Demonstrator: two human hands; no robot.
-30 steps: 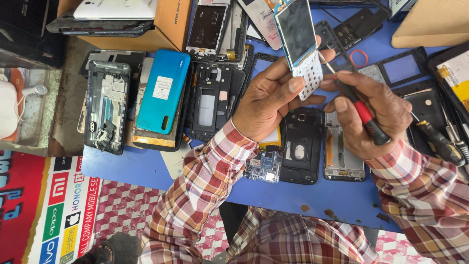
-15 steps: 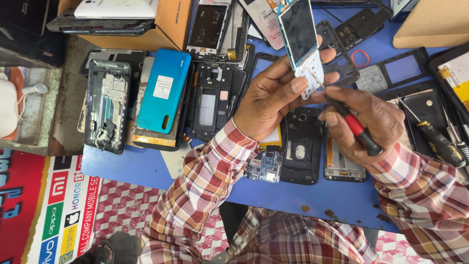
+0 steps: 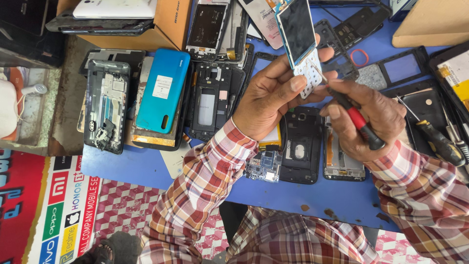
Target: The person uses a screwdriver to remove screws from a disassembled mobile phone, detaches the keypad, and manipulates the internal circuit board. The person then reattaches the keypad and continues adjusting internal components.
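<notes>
My left hand (image 3: 269, 98) holds a small keypad phone front (image 3: 299, 40) upright above the blue worktop (image 3: 146, 166), its dark screen up and white keypad board below. My right hand (image 3: 365, 116) grips a red and black screwdriver (image 3: 355, 119), whose thin tip touches the lower keypad part of the phone. Both sleeves are red and white plaid. Under the hands lie a black phone back shell (image 3: 299, 151) and a small circuit board (image 3: 262, 167).
Several opened phone frames and a teal back cover (image 3: 161, 92) lie at left. A cardboard box (image 3: 166, 22) stands at the back, another at the top right. A black and yellow screwdriver (image 3: 437, 139) lies at right. A red rubber ring (image 3: 360, 57) lies behind.
My right hand has shifted the screwdriver slightly up and left so its tip meets the phone's keypad. The left hand keeps the phone nearly still.
</notes>
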